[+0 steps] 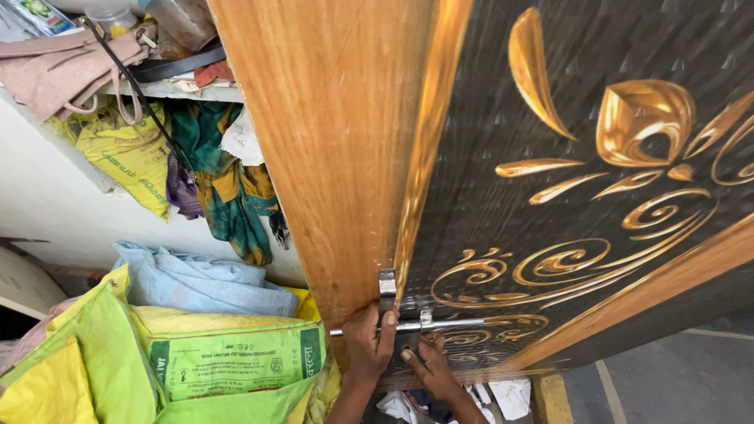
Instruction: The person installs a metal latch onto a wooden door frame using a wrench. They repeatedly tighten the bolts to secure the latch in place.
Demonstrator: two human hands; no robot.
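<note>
A large wooden door (330,141) with a dark panel and gold scroll ornaments (597,188) fills most of the view. Low on it sits a metal sliding bolt (440,323) with a bracket (387,283) above it. My left hand (369,338) presses against the door's wooden frame at the bolt's left end, fingers curled near the rod. Just to the right and lower, my right hand (428,367) rests on the dark panel under the bolt, fingers touching the door. Whether either hand grips the rod cannot be made out.
Left of the door lie stuffed yellow and green woven sacks (196,361) and a blue cloth bundle (204,279). A shelf (181,90) above carries a pink bag, cloths and containers. White rags (503,396) lie on the floor below the door.
</note>
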